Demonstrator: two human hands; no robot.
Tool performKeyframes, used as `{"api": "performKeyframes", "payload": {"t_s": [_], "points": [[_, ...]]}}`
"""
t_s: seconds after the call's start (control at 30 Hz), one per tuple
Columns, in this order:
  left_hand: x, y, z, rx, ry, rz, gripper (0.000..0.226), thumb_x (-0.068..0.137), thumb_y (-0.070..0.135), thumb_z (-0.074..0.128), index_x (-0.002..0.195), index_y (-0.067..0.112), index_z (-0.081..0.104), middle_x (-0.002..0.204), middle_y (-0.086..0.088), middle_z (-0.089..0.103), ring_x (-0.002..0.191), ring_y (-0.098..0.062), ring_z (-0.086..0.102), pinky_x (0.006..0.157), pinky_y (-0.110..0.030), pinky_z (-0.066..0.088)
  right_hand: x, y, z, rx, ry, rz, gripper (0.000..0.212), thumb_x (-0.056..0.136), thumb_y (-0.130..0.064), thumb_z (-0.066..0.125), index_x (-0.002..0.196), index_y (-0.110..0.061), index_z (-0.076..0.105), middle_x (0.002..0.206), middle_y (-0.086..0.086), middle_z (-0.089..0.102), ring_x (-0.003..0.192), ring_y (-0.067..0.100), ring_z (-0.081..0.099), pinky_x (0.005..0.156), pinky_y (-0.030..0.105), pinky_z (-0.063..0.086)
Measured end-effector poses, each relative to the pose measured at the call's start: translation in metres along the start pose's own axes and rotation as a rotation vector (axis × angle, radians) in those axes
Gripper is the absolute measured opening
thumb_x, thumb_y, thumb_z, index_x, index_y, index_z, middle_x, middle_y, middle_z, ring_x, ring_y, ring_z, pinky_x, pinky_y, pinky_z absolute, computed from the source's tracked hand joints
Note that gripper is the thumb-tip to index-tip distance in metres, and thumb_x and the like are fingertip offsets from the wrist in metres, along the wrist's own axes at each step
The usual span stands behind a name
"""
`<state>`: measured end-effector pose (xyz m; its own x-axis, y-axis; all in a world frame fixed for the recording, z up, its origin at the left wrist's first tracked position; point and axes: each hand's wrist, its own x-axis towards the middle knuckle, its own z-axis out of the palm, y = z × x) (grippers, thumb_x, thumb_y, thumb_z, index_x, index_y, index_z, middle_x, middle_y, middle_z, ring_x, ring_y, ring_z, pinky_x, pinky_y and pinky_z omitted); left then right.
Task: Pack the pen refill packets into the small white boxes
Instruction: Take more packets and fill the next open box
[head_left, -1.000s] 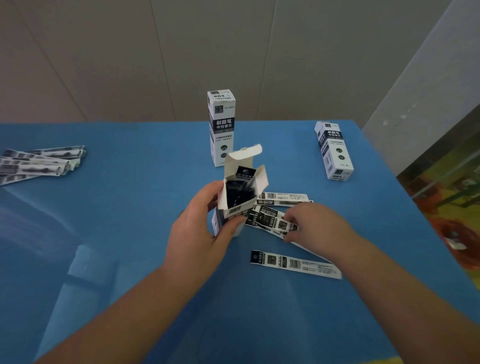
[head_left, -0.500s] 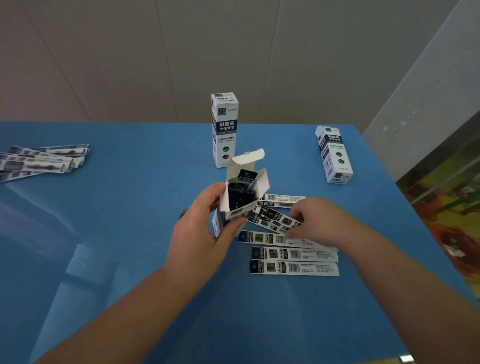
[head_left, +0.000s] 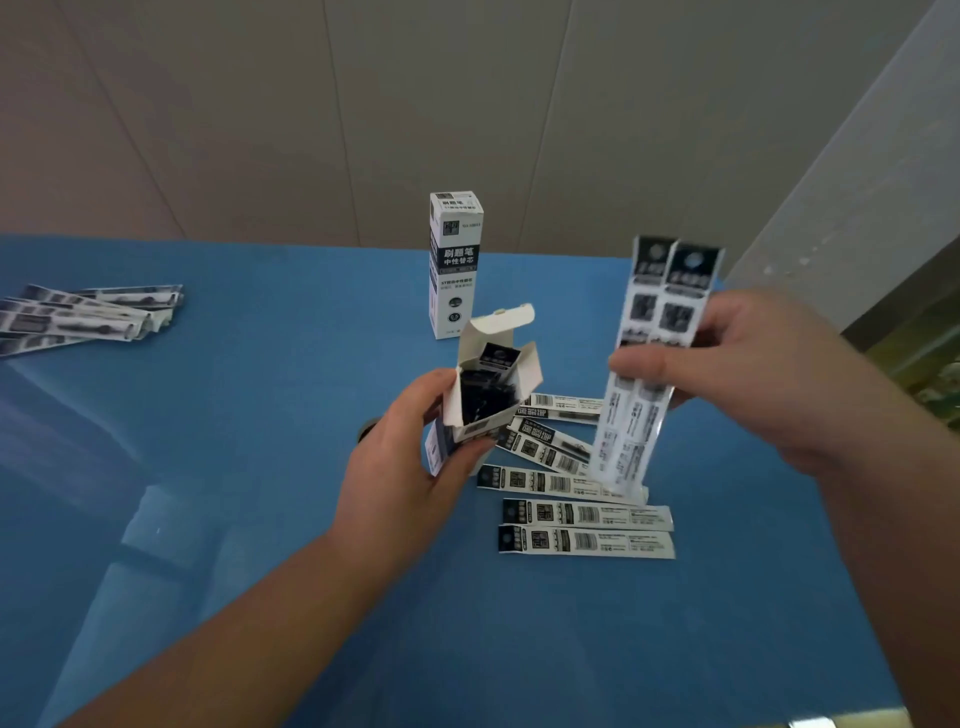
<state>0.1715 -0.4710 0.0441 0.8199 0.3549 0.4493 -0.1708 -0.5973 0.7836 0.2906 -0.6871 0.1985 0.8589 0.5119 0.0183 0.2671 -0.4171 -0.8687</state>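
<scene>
Head view, frame centre: I see left hand (head_left: 400, 483) gripping open box (head_left: 491, 384); right hand (head_left: 748, 384) pinching 2 refill packets (head_left: 652, 358) upright, centre right.

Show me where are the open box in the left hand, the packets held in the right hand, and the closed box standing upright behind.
open box (head_left: 480, 431): head view, front wall below the flaps.
held packets (head_left: 662, 312): head view, upper printed part above the thumb.
upright closed box (head_left: 455, 265): head view, front printed face.

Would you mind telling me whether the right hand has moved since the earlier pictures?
Yes. The right hand has risen from the packets on the table, now holding two packets up, level with the upright closed box.
</scene>
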Motion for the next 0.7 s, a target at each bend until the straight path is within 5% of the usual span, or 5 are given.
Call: {"api": "performKeyframes", "payload": {"t_s": [0.2, 0.37, 0.57, 0.7], "points": [[-0.001, -0.003, 0.002, -0.018, 0.006, 0.015, 0.057, 0.086, 0.053, 0.064, 0.132, 0.070, 0.035, 0.123, 0.050, 0.052, 0.111, 0.026, 0.050, 0.085, -0.006, 0.044, -0.015, -0.030, 0.012, 0.376, 0.213, -0.314, 0.018, 0.068, -0.042, 0.086, 0.079, -0.029, 0.081, 0.082, -0.005, 0.080, 0.076, 0.019, 0.078, 0.068, 0.030, 0.063], [-0.002, -0.004, 0.002, -0.013, -0.002, 0.041, 0.059, 0.086, 0.054, 0.064, 0.133, 0.071, 0.032, 0.125, 0.050, 0.050, 0.114, 0.025, 0.049, 0.089, -0.009, 0.047, -0.017, -0.037, 0.038, 0.235, 0.336, -0.415, 0.012, 0.075, -0.047, 0.082, 0.085, -0.041, 0.079, 0.086, -0.018, 0.078, 0.078, 0.011, 0.077, 0.068, 0.028, 0.063], [-0.004, -0.003, 0.002, -0.034, -0.021, 0.019, 0.055, 0.085, 0.053, 0.065, 0.132, 0.062, 0.039, 0.125, 0.048, 0.052, 0.115, 0.018, 0.054, 0.093, -0.027, 0.051, -0.016, -0.044, 0.051, 0.057, 0.269, -0.454, 0.011, 0.077, -0.041, 0.082, 0.087, -0.040, 0.076, 0.088, -0.031, 0.074, 0.080, -0.005, 0.073, 0.067, 0.010, 0.054], [-0.005, -0.005, 0.002, -0.032, -0.031, 0.016, 0.053, 0.085, 0.056, 0.064, 0.133, 0.057, 0.040, 0.126, 0.045, 0.053, 0.117, 0.015, 0.056, 0.094, -0.025, 0.052, -0.013, -0.053, 0.049, -0.024, 0.218, -0.503, 0.017, 0.075, -0.039, 0.083, 0.089, -0.041, 0.073, 0.093, -0.035, 0.072, 0.086, -0.007, 0.072, 0.072, 0.011, 0.055]]}}
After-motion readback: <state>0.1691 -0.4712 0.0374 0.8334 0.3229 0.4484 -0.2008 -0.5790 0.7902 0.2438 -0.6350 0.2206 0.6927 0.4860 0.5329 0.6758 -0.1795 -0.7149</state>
